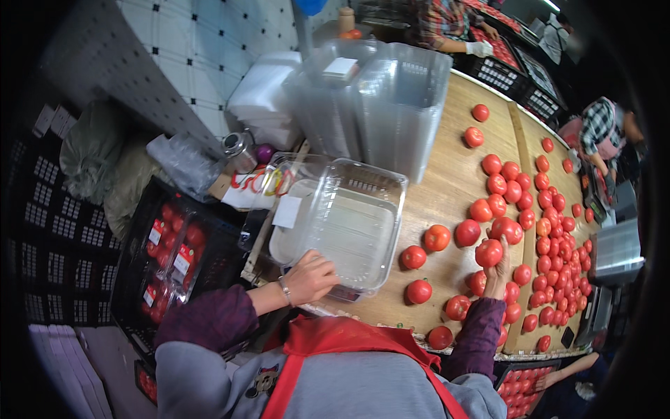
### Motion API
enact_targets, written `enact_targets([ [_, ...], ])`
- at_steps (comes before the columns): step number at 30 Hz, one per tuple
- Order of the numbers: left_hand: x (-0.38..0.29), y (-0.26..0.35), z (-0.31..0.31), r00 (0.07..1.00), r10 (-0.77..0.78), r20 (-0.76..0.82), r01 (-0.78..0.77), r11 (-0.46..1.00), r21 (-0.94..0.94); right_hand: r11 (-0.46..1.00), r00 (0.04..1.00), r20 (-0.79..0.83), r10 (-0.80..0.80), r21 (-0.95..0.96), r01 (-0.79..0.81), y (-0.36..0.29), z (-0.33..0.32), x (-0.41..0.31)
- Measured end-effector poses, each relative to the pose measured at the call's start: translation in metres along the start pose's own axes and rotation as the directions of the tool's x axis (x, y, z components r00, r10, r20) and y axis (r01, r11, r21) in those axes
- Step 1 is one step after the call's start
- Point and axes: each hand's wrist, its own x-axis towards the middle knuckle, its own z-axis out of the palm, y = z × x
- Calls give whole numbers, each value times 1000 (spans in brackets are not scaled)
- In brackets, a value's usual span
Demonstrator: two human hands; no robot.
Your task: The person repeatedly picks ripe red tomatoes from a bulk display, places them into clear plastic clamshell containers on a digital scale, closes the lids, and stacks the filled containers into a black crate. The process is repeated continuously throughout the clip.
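Note:
My right hand holds red tomatoes at the right: one tomato lies against the fingers, and a larger tomato is just beyond it, at the fingertips. My left hand, a bracelet at its wrist, is at the near left edge of an open clear plastic clamshell box. Its fingers are curled; whether they grip the rim cannot be told. The box's lid is folded out to the left, with a white label on it. Loose tomatoes lie on the wooden table between the box and my right hand.
Tall stacks of clear plastic boxes stand behind the open box. A black crate of packed tomatoes is at the left. A wooden strip crosses the table, with many tomatoes beyond it. Other people work at the far side, and a co-worker's hand reaches in lower right.

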Motion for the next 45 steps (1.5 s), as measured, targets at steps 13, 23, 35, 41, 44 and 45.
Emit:
enact_targets([
  [13,80,-148,-150,864,-72,-498,46,997,-63,905,989,118,84,407,-126,105,126,-132],
  [23,140,-452,-230,667,-647,-369,744,602,290,915,992,-121,40,403,12,121,111,-201],
  [35,105,-410,-304,515,-755,-405,516,651,-557,910,990,-142,11,413,49,128,107,-210],
  [41,100,-174,-275,878,-460,-135,319,771,-551,969,999,-34,11,247,-2,123,88,-209],
  [44,109,-88,-186,986,-133,-102,110,974,-200,984,1000,-4,-23,178,23,117,109,-215],
  [45,107,-71,-150,985,-135,-108,103,959,-264,981,1000,23,-15,195,11,115,115,-216],
])
